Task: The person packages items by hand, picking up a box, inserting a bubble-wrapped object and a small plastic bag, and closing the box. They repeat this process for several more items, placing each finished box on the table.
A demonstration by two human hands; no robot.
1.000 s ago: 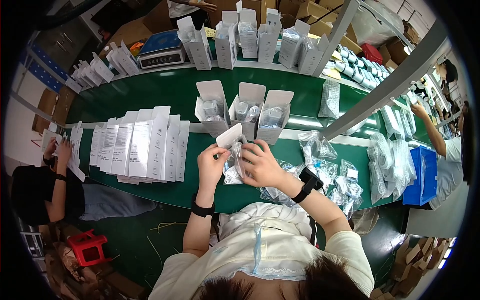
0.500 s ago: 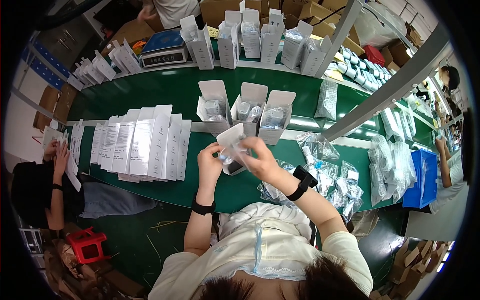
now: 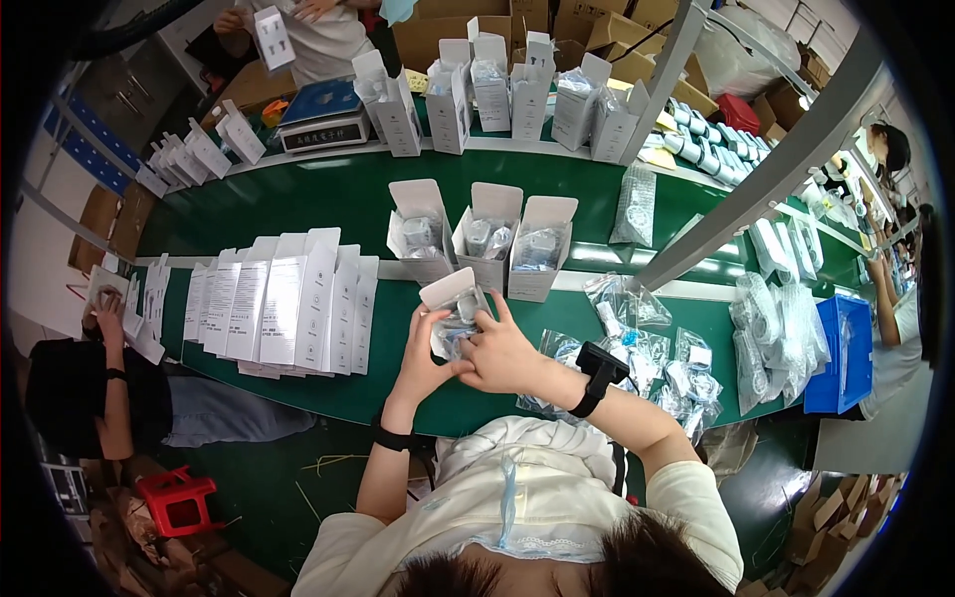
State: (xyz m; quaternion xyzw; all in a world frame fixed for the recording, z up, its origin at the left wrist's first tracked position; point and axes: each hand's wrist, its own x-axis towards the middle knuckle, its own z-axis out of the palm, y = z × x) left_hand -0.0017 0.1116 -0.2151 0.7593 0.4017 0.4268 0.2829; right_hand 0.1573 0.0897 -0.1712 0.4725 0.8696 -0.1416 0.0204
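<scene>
Btwn L/R fingers [image 3: 422,326], prob., wht box [image 3: 448,290]

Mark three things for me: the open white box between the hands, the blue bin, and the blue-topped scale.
Open white box [image 3: 446,291]: head view, on its raised flap.
Blue bin [image 3: 836,399]: head view, on its wall.
Blue-topped scale [image 3: 323,100]: head view, on its top.

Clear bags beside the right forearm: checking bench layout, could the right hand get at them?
Probably yes: the clear bags lie close by, mostly uncovered, on the green table. The right hand, though, is at the white box and would have to leave it.
</scene>
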